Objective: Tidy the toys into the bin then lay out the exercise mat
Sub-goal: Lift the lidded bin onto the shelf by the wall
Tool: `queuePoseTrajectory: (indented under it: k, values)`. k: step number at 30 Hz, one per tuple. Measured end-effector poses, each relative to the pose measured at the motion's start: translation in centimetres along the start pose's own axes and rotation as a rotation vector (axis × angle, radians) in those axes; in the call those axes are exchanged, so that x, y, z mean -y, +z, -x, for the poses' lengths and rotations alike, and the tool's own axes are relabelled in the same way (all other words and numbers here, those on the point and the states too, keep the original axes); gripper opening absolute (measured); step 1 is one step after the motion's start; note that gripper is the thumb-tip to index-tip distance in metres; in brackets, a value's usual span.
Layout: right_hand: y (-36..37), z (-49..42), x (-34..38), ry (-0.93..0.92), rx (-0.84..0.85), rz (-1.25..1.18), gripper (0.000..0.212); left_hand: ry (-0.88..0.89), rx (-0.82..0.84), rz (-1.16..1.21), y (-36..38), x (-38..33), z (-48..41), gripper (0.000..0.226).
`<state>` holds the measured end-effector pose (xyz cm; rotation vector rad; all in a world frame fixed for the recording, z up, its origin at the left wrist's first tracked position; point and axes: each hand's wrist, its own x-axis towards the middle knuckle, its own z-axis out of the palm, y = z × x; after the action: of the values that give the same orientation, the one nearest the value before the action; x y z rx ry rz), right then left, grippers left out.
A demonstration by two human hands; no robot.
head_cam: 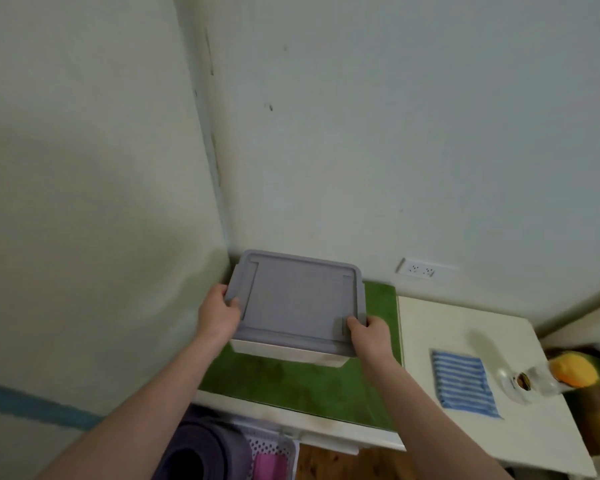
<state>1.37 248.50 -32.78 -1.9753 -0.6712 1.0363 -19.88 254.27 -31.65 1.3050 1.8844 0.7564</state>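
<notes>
**Both hands on the lidded bin in the corner**

We face two pale, scuffed walls (361,133) that meet in a corner. Below them a white tabletop (447,323) runs off to our right. A flat green mat with a felt-like surface (291,386) covers its left part.

On that green mat, pushed close to the corner, is the white plastic storage bin (291,355), closed with a grey rectangular lid (297,303). We cannot tell whether it rests on the mat or is held just above it.

Our left hand (219,315) grips the lid's left edge, thumb on top and fingers curled under the rim. Our right hand (369,336) clamps the near right corner in the same way.

Below the table edge, at lower left, a rolled grey-purple foam exercise mat (191,455) shows its open end. Just beside it stands a white perforated plastic basket (274,445) with something pink inside.

A blue-and-white striped cloth (463,382) lies flat on the bare tabletop. Near it is a small clear glass object (520,382), too blurred to name. At the far right edge is a soft yellow-orange toy (572,368). A white double wall socket (418,269) sits low on the wall.
</notes>
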Motion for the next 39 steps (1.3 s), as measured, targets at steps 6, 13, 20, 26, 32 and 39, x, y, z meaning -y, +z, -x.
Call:
queuePoseTrajectory:
  k: [6, 13, 20, 26, 32, 39]
  values:
    - [4.4, -7.6, -1.8, 0.083, 0.030, -0.004, 0.028, -0.065, -0.022, -0.086, 4.7, 2.8, -6.5, 0.029]
    - [9.0, -14.2, -6.5, 0.199, 0.012, 0.033, 0.029, -0.132, 0.038, -0.154, 10.5, 7.6, -12.6, 0.040]
    - [11.3, -17.9, -11.1, 0.278, 0.003, 0.072, 0.031, -0.156, 0.056, -0.155, 14.9, 11.4, -15.2, 0.041]
    - [12.7, -20.3, -11.0, 0.215, -0.031, 0.068, 0.032, -0.105, -0.014, -0.127, 16.5, 11.5, -17.5, 0.040]
    - [14.0, -23.5, -9.1, 0.193, -0.019, 0.058, 0.031, -0.083, -0.027, -0.166, 17.1, 11.0, -20.6, 0.040]
    - [14.6, -26.1, -7.8, 0.179, -0.031, 0.047, 0.029, -0.034, -0.014, -0.200, 18.3, 10.2, -23.4, 0.037]
